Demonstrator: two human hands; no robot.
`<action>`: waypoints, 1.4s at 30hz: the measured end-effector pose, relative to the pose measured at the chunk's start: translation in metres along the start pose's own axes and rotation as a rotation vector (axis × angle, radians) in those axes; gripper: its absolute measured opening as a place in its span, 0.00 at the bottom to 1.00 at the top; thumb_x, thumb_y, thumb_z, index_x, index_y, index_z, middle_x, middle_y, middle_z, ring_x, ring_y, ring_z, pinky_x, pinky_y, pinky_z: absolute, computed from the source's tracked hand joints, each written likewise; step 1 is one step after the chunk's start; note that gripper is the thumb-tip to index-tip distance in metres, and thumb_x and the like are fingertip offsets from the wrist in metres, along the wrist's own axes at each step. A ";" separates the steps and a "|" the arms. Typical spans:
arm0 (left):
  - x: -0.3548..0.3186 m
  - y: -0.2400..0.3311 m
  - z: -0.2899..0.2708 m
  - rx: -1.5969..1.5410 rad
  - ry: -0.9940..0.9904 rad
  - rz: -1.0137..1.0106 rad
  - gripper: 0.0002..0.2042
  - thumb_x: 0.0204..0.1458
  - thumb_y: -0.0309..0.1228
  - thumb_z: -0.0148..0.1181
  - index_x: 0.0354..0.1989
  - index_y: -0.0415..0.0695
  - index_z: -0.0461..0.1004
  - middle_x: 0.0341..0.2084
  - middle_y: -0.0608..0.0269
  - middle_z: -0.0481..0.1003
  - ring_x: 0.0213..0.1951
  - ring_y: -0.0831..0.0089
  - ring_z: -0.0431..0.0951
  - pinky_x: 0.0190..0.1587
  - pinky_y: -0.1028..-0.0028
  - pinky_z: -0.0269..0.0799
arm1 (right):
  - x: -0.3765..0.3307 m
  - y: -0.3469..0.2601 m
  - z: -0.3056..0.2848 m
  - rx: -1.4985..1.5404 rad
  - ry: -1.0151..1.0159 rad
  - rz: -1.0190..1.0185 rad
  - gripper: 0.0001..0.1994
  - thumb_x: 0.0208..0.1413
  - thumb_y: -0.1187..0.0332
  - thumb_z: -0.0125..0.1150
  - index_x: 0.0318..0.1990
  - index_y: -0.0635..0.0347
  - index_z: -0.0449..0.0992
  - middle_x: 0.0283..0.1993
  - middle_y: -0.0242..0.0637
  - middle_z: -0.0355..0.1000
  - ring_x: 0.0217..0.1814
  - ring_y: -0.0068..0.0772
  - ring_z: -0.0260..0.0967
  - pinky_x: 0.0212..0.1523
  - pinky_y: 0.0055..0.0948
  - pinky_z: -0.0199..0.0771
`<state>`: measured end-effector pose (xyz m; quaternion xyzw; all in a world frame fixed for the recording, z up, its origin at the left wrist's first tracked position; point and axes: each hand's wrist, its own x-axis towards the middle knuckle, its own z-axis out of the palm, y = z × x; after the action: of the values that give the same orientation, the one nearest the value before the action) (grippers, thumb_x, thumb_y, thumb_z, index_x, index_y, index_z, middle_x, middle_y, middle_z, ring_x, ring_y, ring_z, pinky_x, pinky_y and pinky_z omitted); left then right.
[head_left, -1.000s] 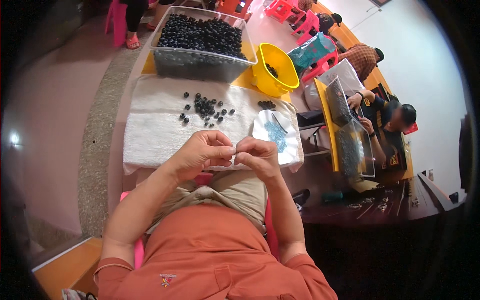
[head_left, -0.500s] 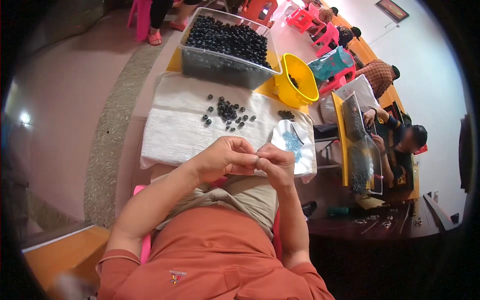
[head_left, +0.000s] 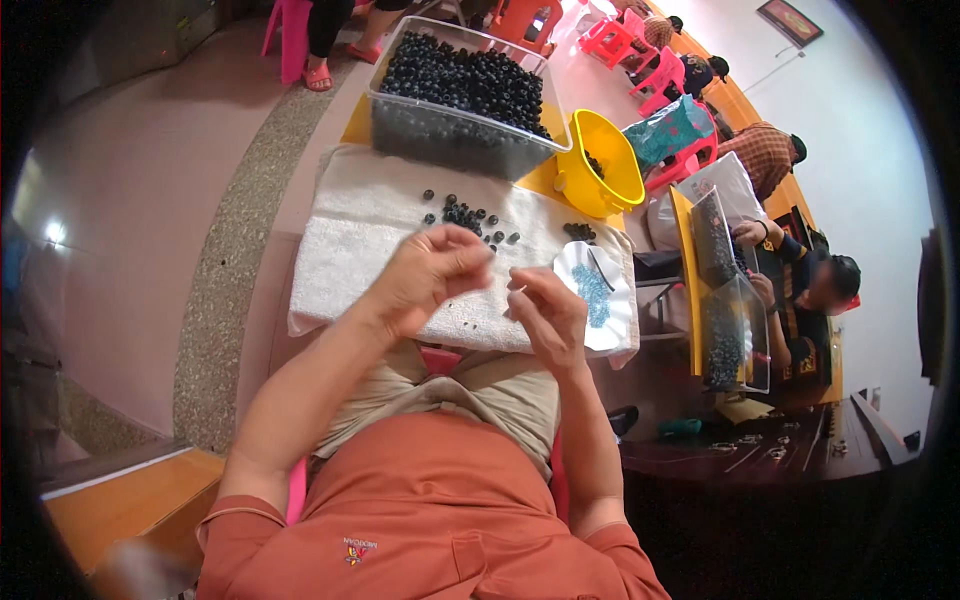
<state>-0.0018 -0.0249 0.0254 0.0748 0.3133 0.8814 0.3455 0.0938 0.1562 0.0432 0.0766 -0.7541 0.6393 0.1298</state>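
Counter bore white cloth; clear bin held black beads; yellow tub, fewer; white fluted dish, blue beads; left hand and right hand, touching earlier, now stood apart, fingertips curled, any grip indiscernible; loose black beads lay on cloth just beyond the left hand.

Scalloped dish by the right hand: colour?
White; the scalloped dish shows best in the head view.

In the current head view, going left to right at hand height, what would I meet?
Speckled grey floor strip, bare left hand, bare right hand, white scalloped-rim dish holding small blue beads, co-worker's yellow table edge.
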 end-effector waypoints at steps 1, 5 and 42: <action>0.002 0.008 -0.004 -0.005 0.024 0.036 0.04 0.55 0.25 0.62 0.38 0.42 0.75 0.31 0.63 0.78 0.33 0.74 0.80 0.41 0.73 0.81 | 0.007 0.009 -0.005 -0.178 -0.005 -0.044 0.11 0.57 0.79 0.59 0.48 0.68 0.75 0.38 0.35 0.71 0.33 0.21 0.70 0.33 0.20 0.69; 0.006 0.028 -0.015 -0.037 0.064 0.127 0.07 0.54 0.24 0.63 0.40 0.41 0.75 0.32 0.60 0.79 0.34 0.74 0.81 0.41 0.73 0.82 | 0.028 0.035 -0.008 -0.493 -0.022 -0.058 0.08 0.52 0.79 0.64 0.41 0.66 0.78 0.32 0.32 0.72 0.30 0.18 0.67 0.31 0.19 0.67; 0.009 0.022 -0.022 0.044 0.092 0.107 0.06 0.55 0.24 0.62 0.40 0.41 0.75 0.32 0.62 0.78 0.34 0.74 0.80 0.41 0.74 0.82 | 0.058 0.045 0.002 -1.031 -0.413 -0.020 0.07 0.52 0.70 0.58 0.34 0.60 0.80 0.36 0.46 0.73 0.42 0.50 0.71 0.46 0.42 0.71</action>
<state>-0.0286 -0.0424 0.0200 0.0586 0.3434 0.8941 0.2813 0.0250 0.1644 0.0171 0.1341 -0.9783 0.1581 0.0059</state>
